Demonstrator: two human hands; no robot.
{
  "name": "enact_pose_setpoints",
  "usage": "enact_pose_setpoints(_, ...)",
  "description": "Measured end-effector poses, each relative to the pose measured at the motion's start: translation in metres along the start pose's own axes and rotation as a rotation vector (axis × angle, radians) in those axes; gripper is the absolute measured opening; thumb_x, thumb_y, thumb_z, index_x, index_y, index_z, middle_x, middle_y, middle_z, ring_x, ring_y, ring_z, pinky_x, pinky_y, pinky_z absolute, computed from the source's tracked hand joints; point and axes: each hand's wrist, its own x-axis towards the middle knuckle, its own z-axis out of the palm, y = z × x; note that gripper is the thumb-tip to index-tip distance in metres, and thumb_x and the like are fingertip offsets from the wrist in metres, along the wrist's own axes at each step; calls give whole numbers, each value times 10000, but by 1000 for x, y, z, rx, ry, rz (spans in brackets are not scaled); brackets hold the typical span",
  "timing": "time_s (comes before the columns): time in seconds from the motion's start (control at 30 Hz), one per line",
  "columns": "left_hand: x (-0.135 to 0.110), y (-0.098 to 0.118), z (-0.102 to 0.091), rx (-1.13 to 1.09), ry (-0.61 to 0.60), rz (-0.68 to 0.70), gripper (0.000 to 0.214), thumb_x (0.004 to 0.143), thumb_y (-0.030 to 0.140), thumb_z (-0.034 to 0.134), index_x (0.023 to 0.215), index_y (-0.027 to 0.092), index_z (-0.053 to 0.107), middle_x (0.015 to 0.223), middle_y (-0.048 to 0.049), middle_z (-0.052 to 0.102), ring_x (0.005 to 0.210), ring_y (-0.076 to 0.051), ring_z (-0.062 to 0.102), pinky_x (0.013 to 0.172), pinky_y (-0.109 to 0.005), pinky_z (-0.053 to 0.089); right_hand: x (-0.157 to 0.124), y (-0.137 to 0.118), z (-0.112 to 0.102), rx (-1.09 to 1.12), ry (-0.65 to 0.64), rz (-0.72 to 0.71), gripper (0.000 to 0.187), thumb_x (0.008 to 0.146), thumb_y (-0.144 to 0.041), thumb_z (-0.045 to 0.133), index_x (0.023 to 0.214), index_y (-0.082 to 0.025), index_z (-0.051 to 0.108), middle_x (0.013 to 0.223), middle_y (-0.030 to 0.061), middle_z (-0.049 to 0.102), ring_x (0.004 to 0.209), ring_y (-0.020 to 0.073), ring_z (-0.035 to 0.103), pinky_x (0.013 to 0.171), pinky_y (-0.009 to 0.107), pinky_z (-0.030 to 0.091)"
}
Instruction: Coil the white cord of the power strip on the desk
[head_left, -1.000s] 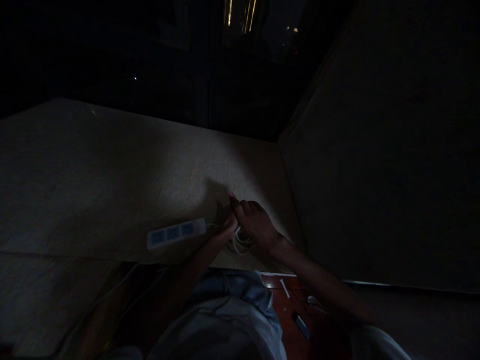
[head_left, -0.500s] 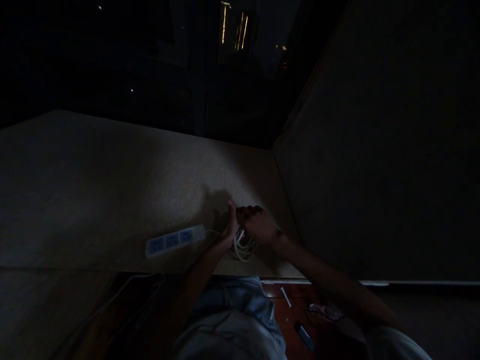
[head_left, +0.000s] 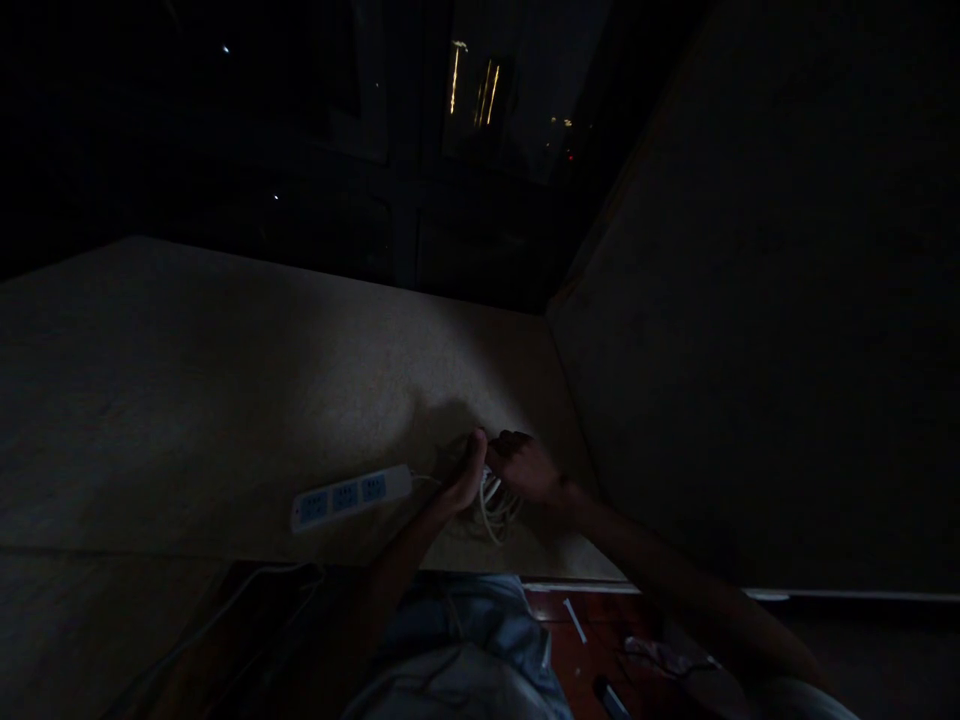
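Observation:
A coiled white cord (head_left: 495, 508) is bunched between my two hands, just above the ledge. My left hand (head_left: 469, 474) is closed at the left side of the coil, thumb pointing up. From the right, my right hand (head_left: 521, 465) is closed on the cord's upper part, its fingers curled and partly in shadow. A white power strip (head_left: 352, 497) with blue socket faces lies to the left, and its cord runs toward my left hand. The exact finger grip is hard to see in the dim light.
The pale ledge (head_left: 247, 380) reaches back to a dark window (head_left: 495, 180). A wall (head_left: 750, 400) rises on the right. Another white cable (head_left: 247, 580) hangs at the lower left. On the reddish floor are a white stick (head_left: 576, 620), a plastic wrapper (head_left: 660, 655) and a dark object (head_left: 611, 697).
The view has tilted up slightly, so everything sits lower in the picture. My hands have shifted slightly right with the coil and remain close together. The power strip stays where it lay.

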Motion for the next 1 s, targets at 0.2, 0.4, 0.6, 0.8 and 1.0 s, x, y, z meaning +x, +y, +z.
enact_pose_setpoints(0.2, -18, -9, -40, 519, 6, 315, 590, 972, 581, 332, 1365, 181, 515, 1294, -156, 630, 1244, -279, 564, 1061, -456, 437, -4, 13, -1, 59, -61, 212, 326, 931, -220, 482, 1230, -122, 568, 1074, 207, 695, 1020, 282, 655, 797, 334, 479)
enact_pose_setpoints(0.4, -17, -36, -101, 979, -3, 498, 556, 874, 571, 579, 1305, 221, 599, 1343, -133, 622, 1335, -346, 486, 1116, -519, 362, -14, 33, 12, 240, -152, 507, 356, 923, -355, 523, 1224, -169, 564, 1095, 169, 726, 981, 274, 707, 744, 297, 464)
enact_pose_setpoints(0.6, -11, -48, -95, 1107, -146, 473, 381, 867, 336, 633, 1238, 254, 660, 1287, -96, 651, 1175, -283, 599, 1006, -435, 464, -30, 40, 45, 567, -26, 760, 291, 890, -335, 584, 1097, -148, 668, 1031, 161, 752, 954, 254, 723, 671, 241, 435)
enact_pose_setpoints(0.8, -9, -42, -60, 1113, -69, 510, 253, 879, 288, 604, 1102, 276, 724, 1103, -84, 686, 1051, -265, 615, 933, -430, 469, -53, 29, 78, 853, 244, 963, 306, 831, -310, 595, 1014, -96, 716, 925, 139, 762, 832, 235, 720, 593, 221, 426)
enact_pose_setpoints(1.0, -9, -48, -44, 1103, -64, 593, 222, 894, 274, 577, 1050, 239, 731, 1105, -95, 678, 1033, -261, 612, 921, -439, 463, -66, 8, 97, 906, 438, 1171, 363, 811, -369, 564, 950, -79, 734, 830, 118, 754, 735, 216, 692, 561, 225, 409)
